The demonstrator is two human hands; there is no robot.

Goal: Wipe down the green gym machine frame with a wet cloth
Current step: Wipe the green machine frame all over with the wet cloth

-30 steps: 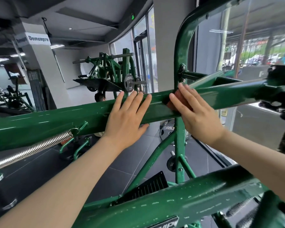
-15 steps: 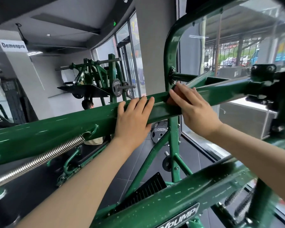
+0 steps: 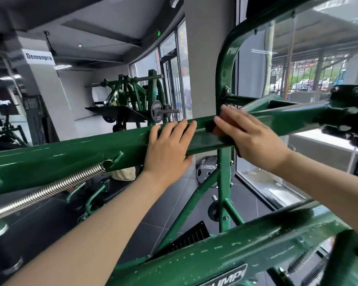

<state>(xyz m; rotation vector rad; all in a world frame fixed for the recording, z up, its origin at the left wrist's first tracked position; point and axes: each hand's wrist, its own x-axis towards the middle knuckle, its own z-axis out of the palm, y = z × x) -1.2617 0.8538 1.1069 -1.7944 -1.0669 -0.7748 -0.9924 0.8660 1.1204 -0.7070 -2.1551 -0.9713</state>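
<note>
My left hand lies flat on the green frame bar, fingers straight and together, their tips reaching over the bar's upper edge; it holds nothing. My right hand presses a reddish cloth against the same bar, fingers straight and slightly spread over it, blurred. Only a small edge of the cloth shows, beneath my right fingertips, just right of my left fingertips. I cannot tell whether the thumb curls under the bar.

The cloth sits where the bar crosses a green upright post, which curves overhead above my right fingers. Below my left wrist, a steel spring hooks into a lug on the bar's underside and runs away down to the left. A second green bar, speckled with droplets, passes beneath both forearms. Beyond my left fingertips stands another green machine carrying a black weight plate. Beyond my right fingers a window faces outdoors.
</note>
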